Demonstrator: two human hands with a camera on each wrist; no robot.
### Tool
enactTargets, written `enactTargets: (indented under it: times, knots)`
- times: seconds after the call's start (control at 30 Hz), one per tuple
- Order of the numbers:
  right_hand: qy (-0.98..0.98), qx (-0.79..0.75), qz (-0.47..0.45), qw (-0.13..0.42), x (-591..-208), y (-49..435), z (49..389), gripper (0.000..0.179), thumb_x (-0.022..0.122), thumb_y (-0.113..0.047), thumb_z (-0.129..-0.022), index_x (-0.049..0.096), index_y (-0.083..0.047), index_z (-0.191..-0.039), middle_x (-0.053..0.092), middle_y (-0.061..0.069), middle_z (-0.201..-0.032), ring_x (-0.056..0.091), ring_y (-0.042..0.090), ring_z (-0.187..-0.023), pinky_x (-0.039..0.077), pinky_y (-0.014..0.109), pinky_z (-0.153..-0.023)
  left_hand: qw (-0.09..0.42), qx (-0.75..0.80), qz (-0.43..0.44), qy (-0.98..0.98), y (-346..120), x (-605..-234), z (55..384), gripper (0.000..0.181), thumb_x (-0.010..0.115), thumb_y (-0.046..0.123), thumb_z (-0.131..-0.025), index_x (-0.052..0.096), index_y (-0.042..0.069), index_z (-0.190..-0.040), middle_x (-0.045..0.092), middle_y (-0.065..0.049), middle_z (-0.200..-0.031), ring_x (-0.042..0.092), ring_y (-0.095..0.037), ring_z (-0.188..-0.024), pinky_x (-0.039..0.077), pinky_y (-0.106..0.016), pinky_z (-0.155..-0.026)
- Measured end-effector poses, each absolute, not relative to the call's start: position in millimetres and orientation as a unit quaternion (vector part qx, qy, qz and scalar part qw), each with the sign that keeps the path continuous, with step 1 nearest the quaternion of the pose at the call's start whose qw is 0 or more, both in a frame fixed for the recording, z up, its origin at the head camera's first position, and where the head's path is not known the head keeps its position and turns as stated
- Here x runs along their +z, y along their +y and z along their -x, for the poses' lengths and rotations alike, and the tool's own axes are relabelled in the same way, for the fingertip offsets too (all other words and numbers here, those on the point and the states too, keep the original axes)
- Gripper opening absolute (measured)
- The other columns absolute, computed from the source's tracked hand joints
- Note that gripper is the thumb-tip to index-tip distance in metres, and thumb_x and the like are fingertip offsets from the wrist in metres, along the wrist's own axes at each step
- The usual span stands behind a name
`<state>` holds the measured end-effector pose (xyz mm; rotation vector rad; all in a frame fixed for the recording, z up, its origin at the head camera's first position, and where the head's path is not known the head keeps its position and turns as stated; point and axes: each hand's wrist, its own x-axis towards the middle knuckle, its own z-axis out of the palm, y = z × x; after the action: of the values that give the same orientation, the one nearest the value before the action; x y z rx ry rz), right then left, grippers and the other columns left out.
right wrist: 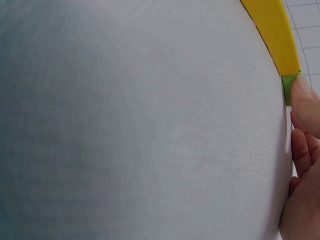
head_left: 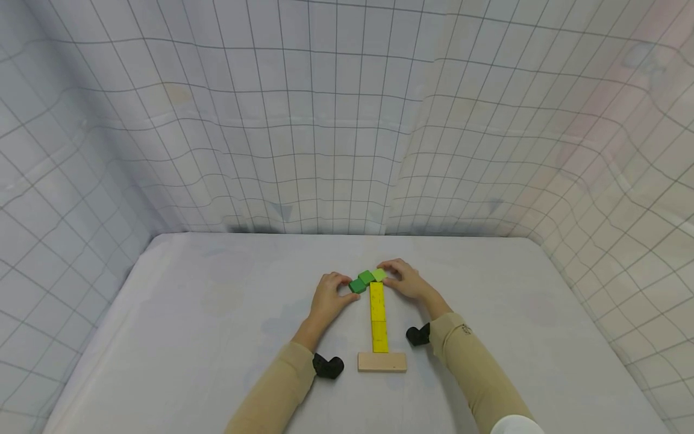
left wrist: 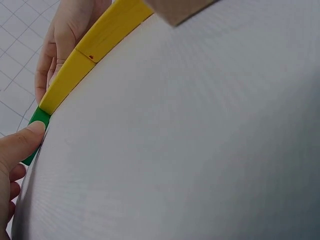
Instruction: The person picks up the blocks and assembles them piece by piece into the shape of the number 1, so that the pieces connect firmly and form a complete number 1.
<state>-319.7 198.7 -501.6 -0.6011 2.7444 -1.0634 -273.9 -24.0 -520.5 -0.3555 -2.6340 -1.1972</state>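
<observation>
My left hand [head_left: 329,296] is at the left end of a short slanting row of small green blocks. Its thumb and fingers pinch the dark green block [head_left: 357,286]; in the left wrist view the thumb presses on the green block's side [left wrist: 41,116]. The middle green block [head_left: 366,277] sits between its neighbours. At the row's right end, my right hand [head_left: 405,279] pinches the light green block [head_left: 379,275] with thumb and fingers. Below that row, two yellow blocks [head_left: 378,301] line up end to end, their far end right at the light green block.
A plain wooden block [head_left: 382,362] lies crosswise at the near end of the yellow blocks. White cloth [head_left: 206,337] covers the table, and grid-patterned curtains [head_left: 336,120] hang behind and at both sides. Black wrist cameras [head_left: 328,366] sit beside the sleeves.
</observation>
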Motion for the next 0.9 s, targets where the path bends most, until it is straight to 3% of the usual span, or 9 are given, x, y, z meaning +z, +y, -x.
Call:
enactTargets:
  times: [0.9]
  knots:
    - [0.906,-0.359,0.216,0.067,-500.3,201.9,316.7,0.033,0.058,-0.018,-0.09,0.054,-0.011,-0.123,0.05,0.011,-0.119,0.044,0.026,-0.109,0.03,0.049,-0.095,0.093,-0.405,0.113,-0.903,-21.2,-522.5,275.2,0.039,0.079,0.026,-0.07,0.066,0.004,-0.1,0.061,-0.007,-0.099,0.05,-0.023,-0.096,0.042,-0.037,-0.087]
